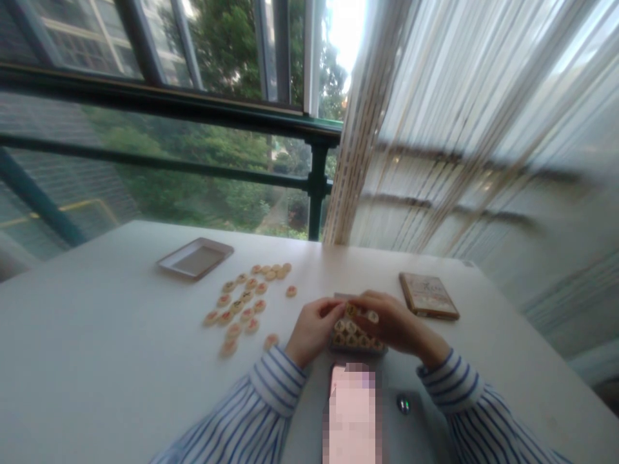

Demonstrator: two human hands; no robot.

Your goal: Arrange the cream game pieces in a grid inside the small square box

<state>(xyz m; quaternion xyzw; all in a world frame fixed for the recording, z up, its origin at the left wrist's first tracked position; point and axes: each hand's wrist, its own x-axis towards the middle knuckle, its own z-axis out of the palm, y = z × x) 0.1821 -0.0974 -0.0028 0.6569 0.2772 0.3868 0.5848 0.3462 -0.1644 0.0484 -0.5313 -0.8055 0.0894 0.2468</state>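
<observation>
Round wooden xiangqi pieces fill most of a small plastic box (358, 348) on the table in front of me. My left hand (315, 327) is at the box's left side, fingers curled and thumb tip near its far left corner; what they grip is hidden. Reaching over the box from the right, my right hand (387, 321) has its thumb and index finger around one xiangqi piece (351, 310). The hands' fingertips nearly meet there. More loose xiangqi pieces (236, 305), with red or dark characters, lie scattered left of my left hand.
A shallow empty tray (164, 263) lies at the back left of the white table (120, 361). At the right is a flat brown box (428, 296). A phone (352, 412) lies nearest me, beside a dark shiny object (403, 404). A string curtain (358, 148) and green railing (316, 180) stand behind.
</observation>
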